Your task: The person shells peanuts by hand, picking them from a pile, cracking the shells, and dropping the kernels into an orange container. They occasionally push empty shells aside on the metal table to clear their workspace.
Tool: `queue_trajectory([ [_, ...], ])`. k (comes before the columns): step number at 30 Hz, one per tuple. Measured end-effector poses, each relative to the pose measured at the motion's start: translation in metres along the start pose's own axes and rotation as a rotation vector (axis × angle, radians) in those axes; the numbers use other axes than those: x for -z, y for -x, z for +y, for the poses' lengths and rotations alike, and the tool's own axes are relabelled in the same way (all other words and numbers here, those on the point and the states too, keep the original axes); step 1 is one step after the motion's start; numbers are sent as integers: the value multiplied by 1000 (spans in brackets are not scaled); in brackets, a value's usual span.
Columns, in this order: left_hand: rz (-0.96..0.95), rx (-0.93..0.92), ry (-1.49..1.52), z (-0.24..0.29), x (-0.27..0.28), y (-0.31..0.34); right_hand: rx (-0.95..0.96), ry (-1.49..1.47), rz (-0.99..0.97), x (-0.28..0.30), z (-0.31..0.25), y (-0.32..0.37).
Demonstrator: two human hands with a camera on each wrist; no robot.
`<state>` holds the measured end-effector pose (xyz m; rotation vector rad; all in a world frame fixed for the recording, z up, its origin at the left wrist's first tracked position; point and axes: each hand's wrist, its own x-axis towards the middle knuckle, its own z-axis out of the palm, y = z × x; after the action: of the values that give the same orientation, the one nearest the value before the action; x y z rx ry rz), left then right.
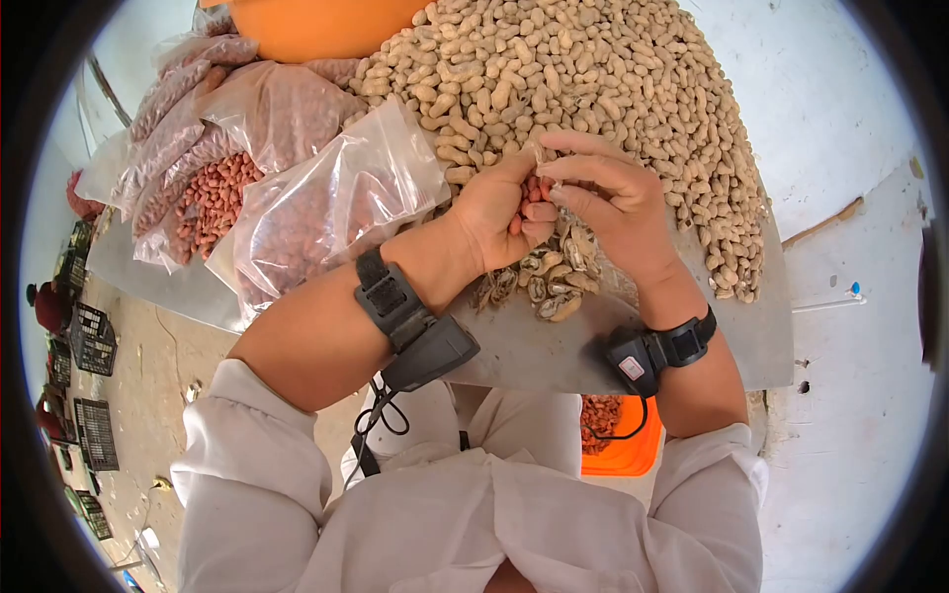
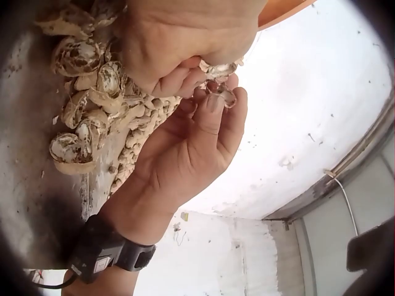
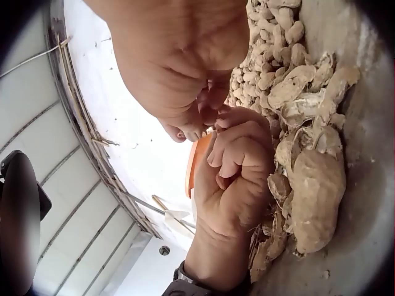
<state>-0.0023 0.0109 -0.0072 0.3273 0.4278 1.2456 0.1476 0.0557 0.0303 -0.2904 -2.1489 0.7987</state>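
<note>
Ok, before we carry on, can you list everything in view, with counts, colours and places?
Whole peanuts: uncountable heap, tan, on the table
Opened shells: several, tan, near edge
Kernels: a few, red, in left hand
Clear bags of kernels: several, reddish, left side
Orange tub: one, behind bags
Orange container: one, red contents, below table edge
Table: one, grey, centre
Crates: several, dark, floor at left
Stick: one, brown, right of table
Wall: white, right
Wrist cameras: two, black, one per wrist
Sleeves: two, pale, rolled up
Left hand: one, curled round kernels
Right hand: one, pinching a shell
</note>
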Motion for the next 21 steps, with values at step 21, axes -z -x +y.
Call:
queue_trajectory([
  [21, -39, 35, -31, 4, -2, 3, -250, -402, 147, 12, 4, -1],
])
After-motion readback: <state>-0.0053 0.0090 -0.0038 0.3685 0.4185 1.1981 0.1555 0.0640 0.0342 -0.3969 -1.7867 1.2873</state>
